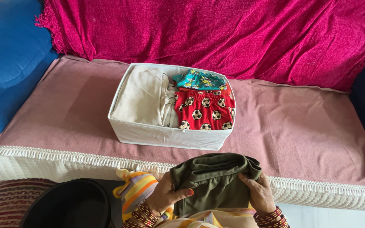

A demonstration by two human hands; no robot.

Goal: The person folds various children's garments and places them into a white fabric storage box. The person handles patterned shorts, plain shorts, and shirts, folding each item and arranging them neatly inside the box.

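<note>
A pink-covered sofa seat (300, 122) carries a white fabric box (165, 136). Just in front of the box, your left hand (167, 195) and right hand (258, 192) each grip closed on the folded olive garment (212, 181); it looks soft, light and floppy, so hold its side edges.

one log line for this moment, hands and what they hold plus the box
left hand: grips olive garment | right hand: grips same garment | white fabric box: on sofa cover, holds folded clothes

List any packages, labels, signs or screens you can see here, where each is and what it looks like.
No labels, signs or screens show.
Storage box: on the pink sofa cover, rectangular, white fabric, open top, with folded clothes inside.
Both hands, left hand and right hand, hold an olive garment.
</note>
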